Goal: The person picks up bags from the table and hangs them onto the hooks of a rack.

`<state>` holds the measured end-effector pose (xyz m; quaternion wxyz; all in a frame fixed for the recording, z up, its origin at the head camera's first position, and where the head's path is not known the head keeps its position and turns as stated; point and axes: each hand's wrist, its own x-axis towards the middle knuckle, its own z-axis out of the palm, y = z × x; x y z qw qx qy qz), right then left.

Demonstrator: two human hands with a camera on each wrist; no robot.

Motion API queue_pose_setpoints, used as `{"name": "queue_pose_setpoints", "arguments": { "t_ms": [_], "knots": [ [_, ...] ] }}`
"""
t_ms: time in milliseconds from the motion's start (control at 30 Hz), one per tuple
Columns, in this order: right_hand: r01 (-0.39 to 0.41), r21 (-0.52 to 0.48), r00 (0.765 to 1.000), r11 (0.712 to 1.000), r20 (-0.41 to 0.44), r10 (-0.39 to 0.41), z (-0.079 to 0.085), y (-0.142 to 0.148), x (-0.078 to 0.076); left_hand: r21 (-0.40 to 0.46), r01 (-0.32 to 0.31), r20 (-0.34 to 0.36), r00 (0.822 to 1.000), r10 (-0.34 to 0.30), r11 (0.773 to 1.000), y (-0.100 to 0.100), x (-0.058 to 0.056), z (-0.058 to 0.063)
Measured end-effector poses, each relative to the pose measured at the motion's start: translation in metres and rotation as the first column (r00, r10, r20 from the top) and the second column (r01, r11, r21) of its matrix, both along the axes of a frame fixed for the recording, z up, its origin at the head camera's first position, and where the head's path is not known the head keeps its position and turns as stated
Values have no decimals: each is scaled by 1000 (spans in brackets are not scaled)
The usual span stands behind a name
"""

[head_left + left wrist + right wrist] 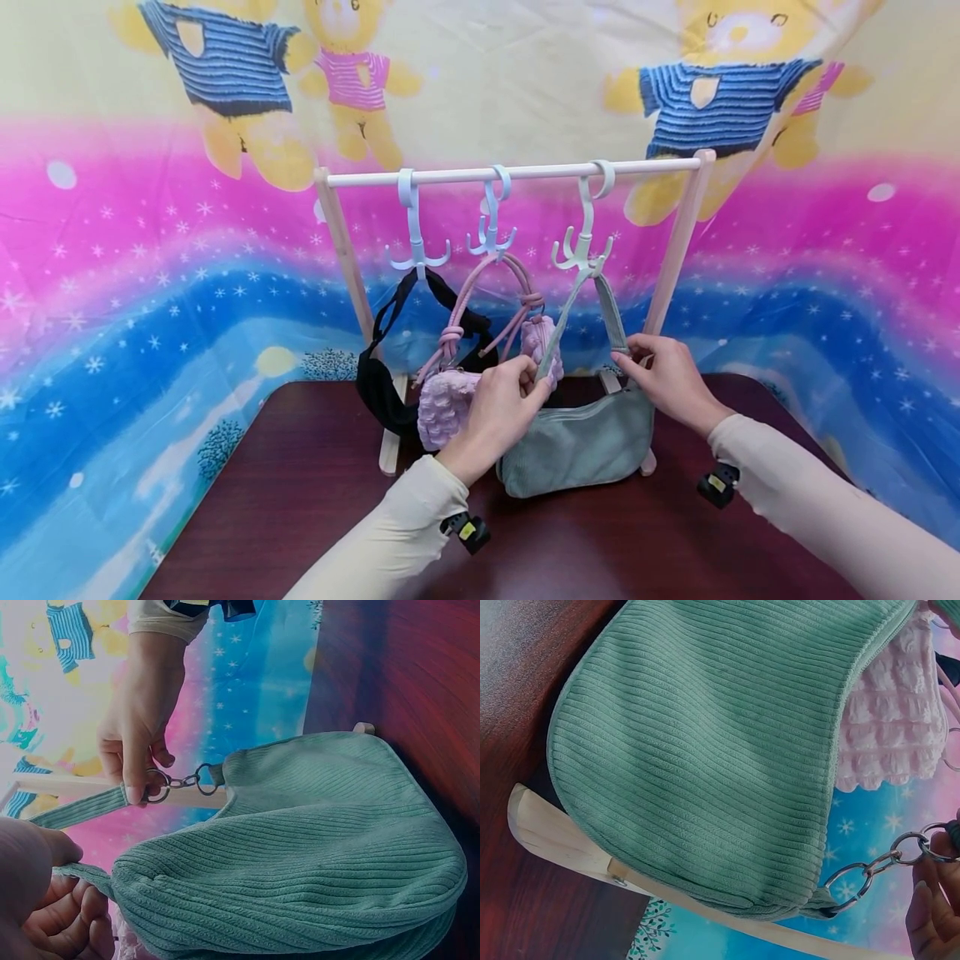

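Observation:
A green corduroy shoulder bag point(585, 442) hangs by its strap point(612, 310) from a pale green multi-prong hook point(583, 250). My left hand point(504, 410) pinches the strap's left end, just above the bag's top corner. At the other end, my right hand point(675, 379) pinches the strap where it meets a short chain of metal rings point(182, 781). That chain joins the strap to the bag's right corner, as both wrist views show. The bag's body hangs low over the table, its zipper along the top edge.
A wooden rack with a white rod point(525, 174) stands on the dark red table point(300, 500). Left of the green bag, a bubbly pink bag point(442, 408) and a black bag point(378, 392) hang from blue hooks. A patterned cloth backdrop surrounds the table.

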<state>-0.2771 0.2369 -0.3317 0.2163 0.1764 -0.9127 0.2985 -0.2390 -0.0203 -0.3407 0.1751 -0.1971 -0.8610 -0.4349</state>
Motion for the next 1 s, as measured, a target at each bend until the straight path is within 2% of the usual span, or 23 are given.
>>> {"name": "queue_pose_setpoints", "arguments": {
  "t_ms": [500, 1000],
  "knots": [
    [11, -4, 999, 1000, 30, -11, -1, 2, 0, 12, 19, 5, 1000, -19, 1000, -4, 1, 1],
    [-7, 1, 999, 1000, 40, 7, -1, 5, 1, -24, -29, -2, 1000, 29, 999, -9, 1, 4]
  ]
}}
